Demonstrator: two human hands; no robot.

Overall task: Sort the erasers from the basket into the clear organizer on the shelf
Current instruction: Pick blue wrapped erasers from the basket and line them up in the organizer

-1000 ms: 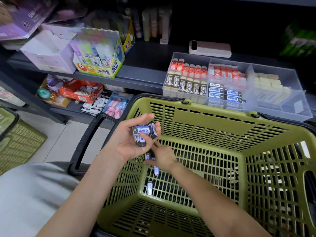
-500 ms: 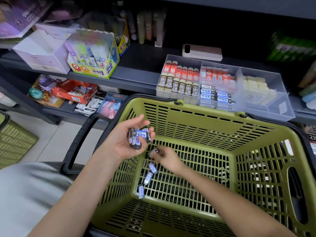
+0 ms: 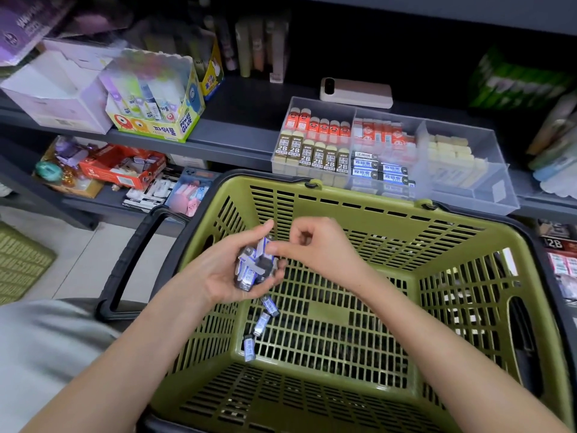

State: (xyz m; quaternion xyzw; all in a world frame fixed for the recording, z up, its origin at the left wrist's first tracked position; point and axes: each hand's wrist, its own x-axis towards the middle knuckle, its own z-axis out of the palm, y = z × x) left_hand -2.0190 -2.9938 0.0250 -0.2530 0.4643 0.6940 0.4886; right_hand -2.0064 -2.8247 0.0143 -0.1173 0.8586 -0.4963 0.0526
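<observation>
Left of me, a glue box [image 3: 156, 98] stands just beside a white box [image 3: 50, 89]; a phone [image 3: 356, 92] lies flat farther right.

We logged the basket [image 3: 343, 200] as matt olive plastic, with a matt black plastic handle [image 3: 125, 260]. The organizer [image 3: 487, 195] was clear glossy plastic. The erasers [image 3: 254, 265] wore glossy printed paper sleeves. The shelf [image 3: 237, 145] looked like smooth matt grey metal. The glue box [image 3: 168, 128] was glossy cardboard.

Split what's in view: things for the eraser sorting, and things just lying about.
Job: left hand holding erasers; right hand pinching one; three loose erasers in green basket; clear organizer.
Lying about: glue box, white box, pale slab.
</observation>
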